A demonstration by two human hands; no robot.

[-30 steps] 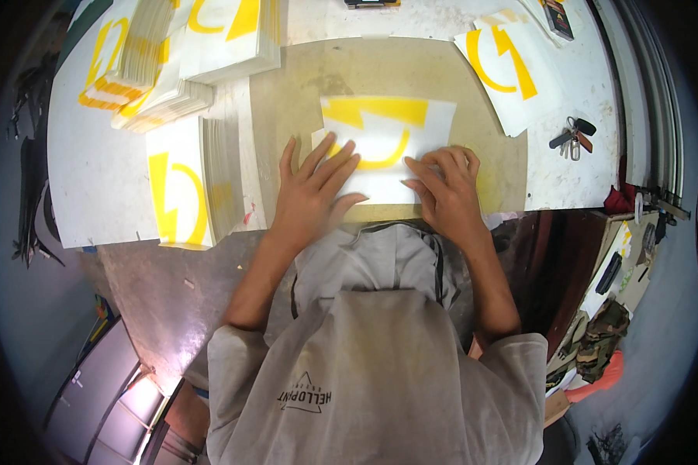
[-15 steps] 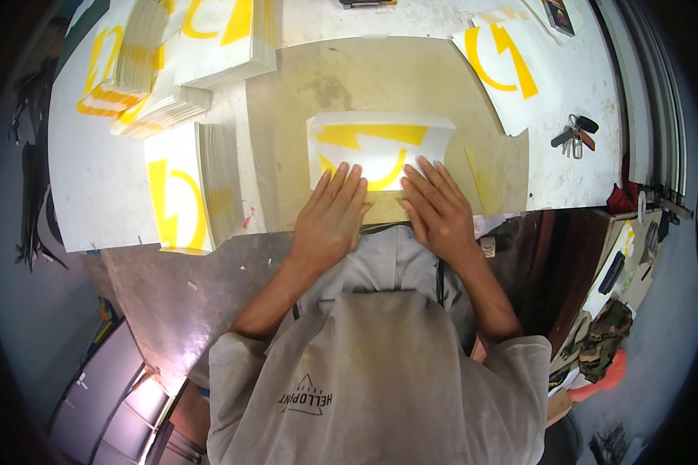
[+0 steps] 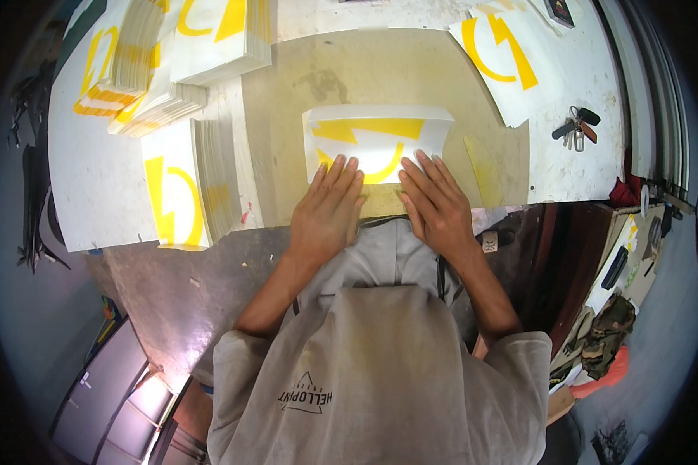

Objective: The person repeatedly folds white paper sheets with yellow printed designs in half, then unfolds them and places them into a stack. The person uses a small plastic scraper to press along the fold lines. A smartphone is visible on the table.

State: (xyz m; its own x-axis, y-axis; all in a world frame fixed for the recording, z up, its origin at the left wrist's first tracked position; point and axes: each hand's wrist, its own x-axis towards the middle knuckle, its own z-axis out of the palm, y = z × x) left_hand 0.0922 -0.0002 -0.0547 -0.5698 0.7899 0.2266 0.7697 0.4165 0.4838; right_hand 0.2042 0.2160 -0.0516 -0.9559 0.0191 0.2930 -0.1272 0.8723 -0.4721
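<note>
A white sheet with yellow printed shapes [image 3: 376, 132] lies sideways on the tan mat [image 3: 287, 155] near the table's front edge. Its far side looks folded over, with a rounded edge. My left hand [image 3: 324, 209] rests flat, fingers stretched, with the fingertips on the sheet's near left part. On the near right part lie the fingertips of my right hand [image 3: 440, 205], also stretched out. Both thumbs point inward, and a gap with yellow print shows between the hands. The fingers cover some of the sheet's near edge.
Thick stacks of similar printed sheets [image 3: 174, 186] stand on the table's left side, with more stacks [image 3: 221, 39] behind. Loose printed sheets [image 3: 496, 66] lie at the back right, near a bunch of keys [image 3: 578, 128]. A thin yellowish triangular piece [image 3: 482, 174] lies right of my hands.
The table and everything on it sit slightly higher in the view. Both hands stay flat on the near part of the sheet, almost unmoved relative to it.
</note>
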